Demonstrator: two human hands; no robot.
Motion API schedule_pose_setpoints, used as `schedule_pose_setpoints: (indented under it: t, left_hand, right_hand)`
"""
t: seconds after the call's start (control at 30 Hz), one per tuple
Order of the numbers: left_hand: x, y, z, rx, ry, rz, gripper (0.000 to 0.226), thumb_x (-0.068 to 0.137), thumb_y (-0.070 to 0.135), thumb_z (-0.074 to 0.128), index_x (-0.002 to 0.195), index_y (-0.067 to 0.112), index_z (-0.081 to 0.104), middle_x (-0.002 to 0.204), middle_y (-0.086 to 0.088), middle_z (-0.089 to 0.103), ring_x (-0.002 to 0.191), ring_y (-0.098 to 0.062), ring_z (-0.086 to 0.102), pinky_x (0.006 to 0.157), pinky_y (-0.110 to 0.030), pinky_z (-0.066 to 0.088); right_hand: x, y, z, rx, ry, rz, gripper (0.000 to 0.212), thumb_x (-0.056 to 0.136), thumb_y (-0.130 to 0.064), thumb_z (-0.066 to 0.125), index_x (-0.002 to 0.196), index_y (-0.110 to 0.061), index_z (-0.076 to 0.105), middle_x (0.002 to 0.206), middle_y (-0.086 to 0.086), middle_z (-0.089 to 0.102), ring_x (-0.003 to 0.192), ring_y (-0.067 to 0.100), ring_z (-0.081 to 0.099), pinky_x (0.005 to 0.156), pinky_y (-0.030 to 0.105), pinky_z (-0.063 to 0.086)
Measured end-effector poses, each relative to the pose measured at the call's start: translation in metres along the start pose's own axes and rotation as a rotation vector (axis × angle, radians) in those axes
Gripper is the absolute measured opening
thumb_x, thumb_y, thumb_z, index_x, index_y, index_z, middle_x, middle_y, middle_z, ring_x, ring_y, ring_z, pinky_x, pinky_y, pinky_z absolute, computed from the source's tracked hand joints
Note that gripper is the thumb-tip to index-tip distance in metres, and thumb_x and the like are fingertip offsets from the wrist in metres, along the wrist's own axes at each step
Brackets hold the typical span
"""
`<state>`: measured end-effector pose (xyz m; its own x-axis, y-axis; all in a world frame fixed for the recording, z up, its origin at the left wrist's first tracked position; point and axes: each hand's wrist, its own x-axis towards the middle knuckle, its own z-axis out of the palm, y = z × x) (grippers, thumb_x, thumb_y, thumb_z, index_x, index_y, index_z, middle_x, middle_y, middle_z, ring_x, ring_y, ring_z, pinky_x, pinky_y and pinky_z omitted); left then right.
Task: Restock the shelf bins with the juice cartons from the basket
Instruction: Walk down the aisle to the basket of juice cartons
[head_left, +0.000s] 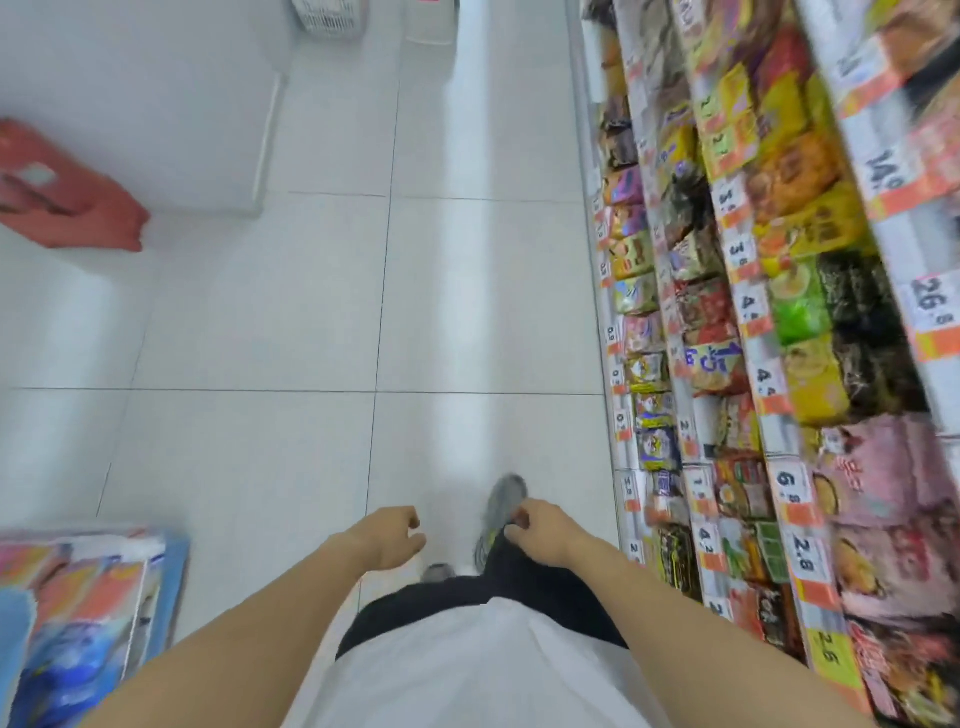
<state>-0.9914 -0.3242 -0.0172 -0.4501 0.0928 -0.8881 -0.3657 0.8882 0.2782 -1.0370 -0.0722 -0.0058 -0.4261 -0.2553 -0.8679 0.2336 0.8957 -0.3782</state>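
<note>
Left hand (390, 538) and right hand (540, 530) hang loosely curled, holding nothing, over the floor (260, 312); shelves (753, 312) just right of the right hand, basket (330, 18) far ahead

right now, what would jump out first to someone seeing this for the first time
The packed shelves down the right side, crammed with bright snack packets and orange price tags, draw the eye first. Next come both empty hands, left hand and right hand, loosely curled low in the middle above the white tiled floor. A white basket sits far up the aisle at the top.
</note>
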Motion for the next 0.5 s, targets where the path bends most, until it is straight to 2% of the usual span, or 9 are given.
schedule_pose_setpoints:
  t: [0.1, 0.17, 0.33, 0.4, 0.5]
  left_hand:
    - [0.055, 0.026, -0.087, -0.012, -0.012, -0.005, 0.049, 0.099, 0.039, 0.045, 0.141, 0.014, 0.046, 0.143, -0.007, 0.051, 0.127, -0.023, 0.051, 0.105, -0.031, 0.04]
    - [0.087, 0.044, -0.148, -0.024, -0.008, -0.025, 0.049, 0.1, 0.04, 0.045, 0.142, 0.015, 0.045, 0.143, -0.005, 0.05, 0.128, -0.022, 0.05, 0.105, -0.031, 0.04]
    - [0.145, 0.089, -0.312, -0.066, 0.048, -0.068, 0.047, 0.099, 0.039, 0.045, 0.14, 0.015, 0.047, 0.141, -0.006, 0.052, 0.126, -0.023, 0.051, 0.105, -0.032, 0.04]
    - [0.165, 0.112, -0.376, -0.102, 0.093, -0.042, 0.043, 0.099, 0.037, 0.046, 0.136, 0.015, 0.05, 0.135, -0.005, 0.055, 0.123, -0.023, 0.053, 0.1, -0.03, 0.041]
    - [0.2, 0.138, -0.462, -0.15, 0.11, 0.022, 0.034, 0.099, 0.033, 0.047, 0.126, 0.016, 0.055, 0.123, -0.002, 0.06, 0.113, -0.021, 0.057, 0.087, -0.025, 0.04]
  right_hand:
    - [0.062, -0.033, -0.084, 0.02, -0.048, 0.002, 0.028, 0.098, -0.036, 0.054, 0.117, -0.015, 0.055, 0.111, 0.007, 0.061, 0.105, 0.025, 0.06, 0.083, 0.025, 0.043]
    - [0.102, -0.056, -0.149, 0.002, -0.023, 0.016, 0.034, 0.097, -0.035, 0.053, 0.117, -0.007, 0.058, 0.118, 0.013, 0.063, 0.109, 0.03, 0.06, 0.087, 0.031, 0.047]
    - [0.177, -0.126, -0.317, -0.03, 0.004, -0.006, 0.032, 0.095, -0.026, 0.055, 0.123, -0.012, 0.06, 0.124, 0.005, 0.062, 0.107, 0.019, 0.057, 0.09, 0.025, 0.043]
    - [0.205, -0.158, -0.379, -0.038, 0.002, 0.004, 0.039, 0.096, -0.031, 0.057, 0.13, -0.013, 0.056, 0.132, 0.005, 0.058, 0.116, 0.02, 0.056, 0.096, 0.026, 0.042]
    - [0.252, -0.206, -0.46, -0.05, -0.007, 0.0, 0.042, 0.095, -0.033, 0.059, 0.132, -0.013, 0.055, 0.133, 0.005, 0.057, 0.116, 0.021, 0.057, 0.095, 0.027, 0.043]
